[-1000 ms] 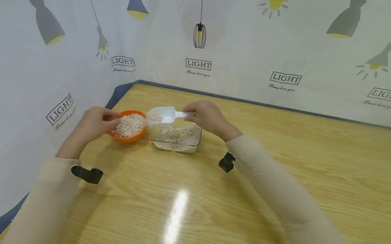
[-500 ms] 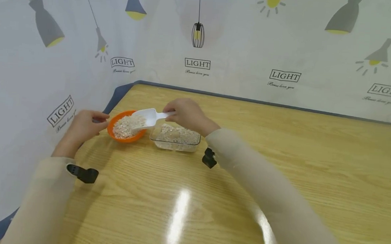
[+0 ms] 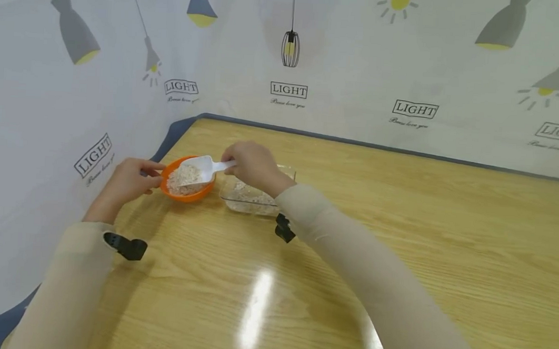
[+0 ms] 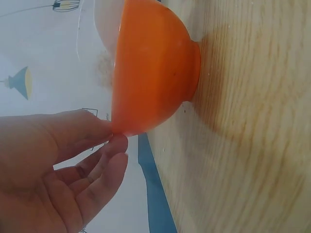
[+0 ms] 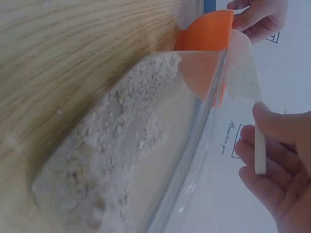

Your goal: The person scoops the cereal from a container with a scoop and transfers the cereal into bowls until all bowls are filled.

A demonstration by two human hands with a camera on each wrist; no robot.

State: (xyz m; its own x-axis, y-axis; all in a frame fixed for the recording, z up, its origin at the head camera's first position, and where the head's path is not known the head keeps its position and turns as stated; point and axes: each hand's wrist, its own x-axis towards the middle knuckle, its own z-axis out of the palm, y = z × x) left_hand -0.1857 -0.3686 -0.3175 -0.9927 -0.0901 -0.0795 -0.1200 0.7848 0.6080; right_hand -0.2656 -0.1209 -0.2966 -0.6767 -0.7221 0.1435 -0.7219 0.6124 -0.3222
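My left hand pinches the rim of an orange bowl between thumb and fingers, clearest in the left wrist view, where the bowl stands on the table. Pale oat flakes lie in the bowl. The handle of a white plastic scoop is held in my right hand. Its blade is over the bowl, tipped toward the left, with flakes at its front. Just right of the bowl sits a clear rectangular container, partly hidden by the right hand; in the right wrist view this container holds more flakes.
A wooden table carries everything. Behind and to the left stands a pale backdrop printed with lamps. Black wrist cameras are worn on both sleeves.
My right hand has moved left with the scoop, from beside the bowl's right rim to over the bowl, and flakes have slid forward. The left hand drew back slightly, then returned to the rim.
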